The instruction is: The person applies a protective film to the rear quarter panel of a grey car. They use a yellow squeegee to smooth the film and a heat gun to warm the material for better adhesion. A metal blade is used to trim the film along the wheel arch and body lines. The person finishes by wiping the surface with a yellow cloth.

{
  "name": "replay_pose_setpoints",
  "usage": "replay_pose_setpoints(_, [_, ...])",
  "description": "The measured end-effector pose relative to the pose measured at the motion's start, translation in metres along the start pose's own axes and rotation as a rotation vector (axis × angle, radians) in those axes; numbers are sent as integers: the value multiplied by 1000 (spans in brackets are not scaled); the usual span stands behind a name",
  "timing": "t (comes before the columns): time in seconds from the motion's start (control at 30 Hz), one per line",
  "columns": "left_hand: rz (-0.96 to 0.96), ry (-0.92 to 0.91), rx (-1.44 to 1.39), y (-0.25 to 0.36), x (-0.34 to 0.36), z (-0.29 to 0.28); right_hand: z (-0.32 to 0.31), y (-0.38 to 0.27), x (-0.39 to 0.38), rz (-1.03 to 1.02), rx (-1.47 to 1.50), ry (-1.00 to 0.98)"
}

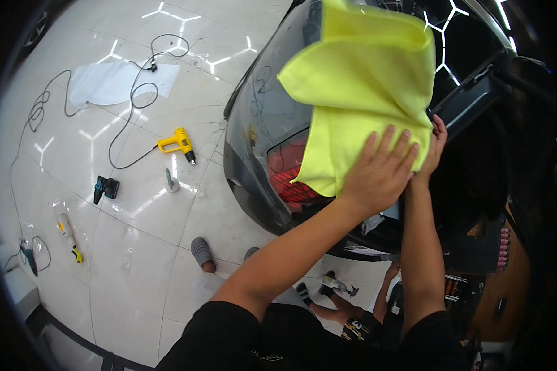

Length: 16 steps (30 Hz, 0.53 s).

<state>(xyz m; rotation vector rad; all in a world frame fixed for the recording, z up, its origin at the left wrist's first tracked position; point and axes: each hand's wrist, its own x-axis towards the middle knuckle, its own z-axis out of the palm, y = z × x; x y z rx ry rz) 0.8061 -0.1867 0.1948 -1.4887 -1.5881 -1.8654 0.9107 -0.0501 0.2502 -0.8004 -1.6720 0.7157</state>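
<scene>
A bright yellow cloth (365, 80) lies draped over the rear corner of a dark car (247, 154), with its upper part folded and raised. My left hand (380, 166) lies flat on the lower part of the cloth, fingers spread. Beside it, my right hand (434, 151) is closed on the cloth's right edge, and some of its fingers are hidden. Left of the cloth, a red tail light (288, 176) shows in the car's body.
On the tiled floor (130, 260) lie a yellow heat gun (178, 145) with its cord, a white sheet (120, 83), a cordless tool (105, 188) and a yellow-handled tool (70, 238). A spray bottle (337, 284) and another person's legs (328, 309) are near the car's lower edge.
</scene>
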Motion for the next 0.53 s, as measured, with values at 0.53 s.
replay_pose_setpoints(0.53, [-1363,-53,-135,5,-239,11,-2,2,-3,-118,-387,50])
